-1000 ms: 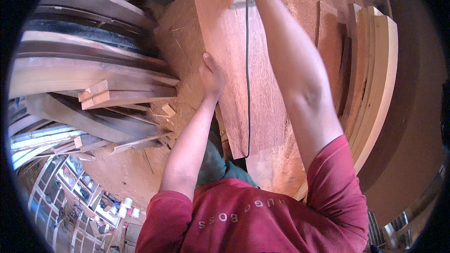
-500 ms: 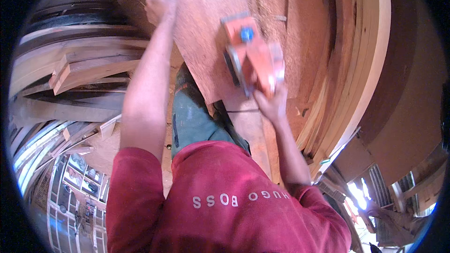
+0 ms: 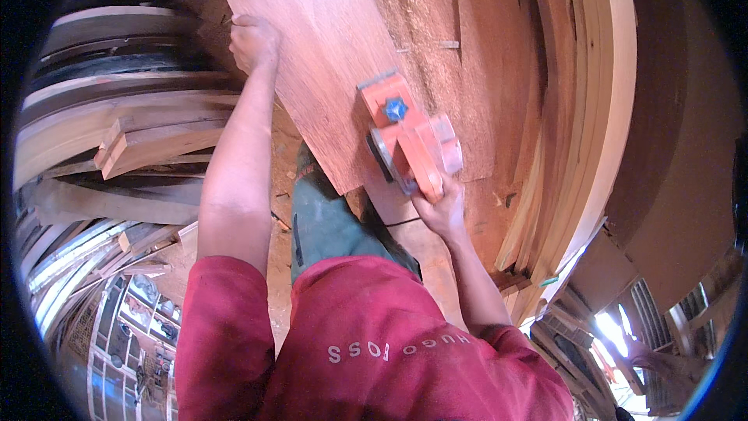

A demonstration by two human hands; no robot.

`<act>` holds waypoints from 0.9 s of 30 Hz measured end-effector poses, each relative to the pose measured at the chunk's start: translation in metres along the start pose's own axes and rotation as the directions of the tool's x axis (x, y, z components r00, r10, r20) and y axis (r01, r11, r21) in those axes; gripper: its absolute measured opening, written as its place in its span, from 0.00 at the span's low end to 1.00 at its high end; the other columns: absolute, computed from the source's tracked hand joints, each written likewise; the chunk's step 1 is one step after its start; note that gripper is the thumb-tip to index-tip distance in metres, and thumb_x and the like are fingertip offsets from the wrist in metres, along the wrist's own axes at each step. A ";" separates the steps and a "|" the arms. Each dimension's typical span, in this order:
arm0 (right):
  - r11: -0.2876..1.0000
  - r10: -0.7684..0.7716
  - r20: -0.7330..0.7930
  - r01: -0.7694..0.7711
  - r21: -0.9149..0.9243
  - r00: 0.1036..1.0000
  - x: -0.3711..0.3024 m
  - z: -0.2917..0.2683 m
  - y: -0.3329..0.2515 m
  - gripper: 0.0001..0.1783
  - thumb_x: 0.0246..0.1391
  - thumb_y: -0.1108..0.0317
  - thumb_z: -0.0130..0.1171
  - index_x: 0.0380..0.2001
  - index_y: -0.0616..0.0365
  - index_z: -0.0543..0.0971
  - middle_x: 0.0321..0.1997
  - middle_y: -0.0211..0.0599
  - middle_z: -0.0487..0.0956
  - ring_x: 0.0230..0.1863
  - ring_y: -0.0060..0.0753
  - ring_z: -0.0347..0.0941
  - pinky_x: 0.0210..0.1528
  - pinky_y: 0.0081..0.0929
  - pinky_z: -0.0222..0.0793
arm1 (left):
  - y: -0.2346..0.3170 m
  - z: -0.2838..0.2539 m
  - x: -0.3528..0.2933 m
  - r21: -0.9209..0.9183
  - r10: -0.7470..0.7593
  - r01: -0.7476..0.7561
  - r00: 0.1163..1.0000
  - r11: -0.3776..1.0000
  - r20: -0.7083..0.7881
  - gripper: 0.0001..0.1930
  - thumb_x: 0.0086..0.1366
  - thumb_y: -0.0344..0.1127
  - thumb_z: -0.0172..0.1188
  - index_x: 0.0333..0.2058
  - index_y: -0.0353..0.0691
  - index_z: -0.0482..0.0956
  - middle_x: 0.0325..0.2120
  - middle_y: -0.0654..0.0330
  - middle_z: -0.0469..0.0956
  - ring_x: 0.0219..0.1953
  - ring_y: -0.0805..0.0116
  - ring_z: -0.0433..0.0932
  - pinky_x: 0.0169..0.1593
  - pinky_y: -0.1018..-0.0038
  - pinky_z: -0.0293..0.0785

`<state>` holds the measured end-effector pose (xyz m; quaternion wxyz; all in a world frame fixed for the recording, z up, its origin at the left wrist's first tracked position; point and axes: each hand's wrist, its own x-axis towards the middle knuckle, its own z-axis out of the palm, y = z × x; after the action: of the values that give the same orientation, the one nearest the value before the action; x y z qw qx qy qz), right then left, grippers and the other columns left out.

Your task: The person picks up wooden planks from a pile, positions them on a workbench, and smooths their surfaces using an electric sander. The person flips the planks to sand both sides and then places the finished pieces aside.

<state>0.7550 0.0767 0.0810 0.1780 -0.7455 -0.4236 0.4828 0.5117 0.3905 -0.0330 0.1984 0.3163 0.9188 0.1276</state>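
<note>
Now the right hand (image 3: pixel 442 207), wrapped round the electric planer (image 3: pixel 421 160), has drawn back, seemingly ending a pass; the left hand (image 3: pixel 255 43), farther forward, grips the board (image 3: pixel 319 43).

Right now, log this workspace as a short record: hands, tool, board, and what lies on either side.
Left hand: at the left edge of the wide reddish board
Right hand: gripping the orange power planer by its handle
Tool detail: blue knob on top
Tool position: at the board's right edge, toward the near end
Left side: stacked timber
Right side: wood shavings, then long planks
</note>
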 end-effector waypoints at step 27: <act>0.939 -0.341 -0.310 0.309 -0.150 0.887 0.382 0.037 -0.290 0.24 0.42 0.52 0.63 0.23 0.68 0.80 0.21 0.54 0.78 0.29 0.43 0.81 0.33 0.39 0.74 | 0.011 -0.008 0.003 -0.088 0.000 0.006 0.997 0.996 0.071 0.31 0.73 0.50 0.30 0.41 0.29 0.78 0.38 0.31 0.77 0.44 0.30 0.75 0.51 0.44 0.68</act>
<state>0.6563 0.5460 0.0421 0.2889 -0.7420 -0.5293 0.2930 0.5118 0.3994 -0.0224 0.2448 0.3103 0.9051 0.1566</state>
